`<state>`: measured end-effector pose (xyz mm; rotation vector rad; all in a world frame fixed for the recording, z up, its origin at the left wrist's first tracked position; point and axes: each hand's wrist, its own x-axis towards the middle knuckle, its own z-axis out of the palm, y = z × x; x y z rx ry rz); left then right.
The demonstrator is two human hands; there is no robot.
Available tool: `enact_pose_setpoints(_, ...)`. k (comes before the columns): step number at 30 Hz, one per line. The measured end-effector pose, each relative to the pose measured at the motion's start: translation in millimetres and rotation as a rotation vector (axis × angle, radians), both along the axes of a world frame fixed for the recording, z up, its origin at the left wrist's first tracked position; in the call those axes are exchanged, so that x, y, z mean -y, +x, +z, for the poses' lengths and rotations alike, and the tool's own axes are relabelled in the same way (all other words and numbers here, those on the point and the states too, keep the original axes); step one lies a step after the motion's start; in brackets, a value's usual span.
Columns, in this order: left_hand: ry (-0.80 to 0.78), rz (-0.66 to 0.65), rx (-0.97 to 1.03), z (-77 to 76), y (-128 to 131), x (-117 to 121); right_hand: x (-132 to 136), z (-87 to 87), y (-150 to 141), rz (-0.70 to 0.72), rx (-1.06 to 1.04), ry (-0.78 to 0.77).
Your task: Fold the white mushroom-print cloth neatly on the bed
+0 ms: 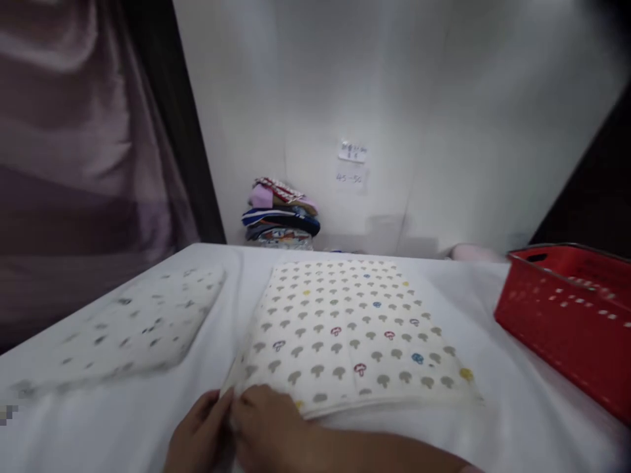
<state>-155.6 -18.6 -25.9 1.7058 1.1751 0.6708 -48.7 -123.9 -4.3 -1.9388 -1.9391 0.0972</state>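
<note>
A white cloth printed with small mushrooms (345, 328) lies folded flat in front of me; most mushrooms are grey, a few red, blue or yellow. At its near left corner, my left hand (200, 430) pinches the edge between thumb and fingers. Right beside it, my right hand (269, 420) reaches across from the right, its fingers curled on the same corner. The two hands touch or nearly touch there, and the fingertips are partly hidden.
Left of the cloth lies another folded white cloth with dark specks (142, 322). A red plastic basket (557, 322) stands at the right on the white-covered table (211, 368). Behind the table rises a pile of folded clothes (280, 217) against the wall. A mauve curtain (73, 164) hangs at left.
</note>
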Motion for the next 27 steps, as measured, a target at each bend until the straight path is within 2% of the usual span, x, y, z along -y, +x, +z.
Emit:
enact_pose_setpoints(3,-0.106,-0.013,0.021,14.8,5,16,6,2.7,1,0.041,-0.063,0.012)
enact_pose_setpoints(5,-0.156,-0.003,0.061,19.1,8,20,9,3.1,2,0.053,-0.108,0.008)
enact_pose_setpoints(13,-0.285,0.040,0.186,13.6,9,26,14,0.6,2,0.049,-0.195,-0.011)
enact_pose_setpoints(27,-0.301,0.022,0.236,20.1,11,30,16,-3.2,-1,0.021,-0.174,-0.011)
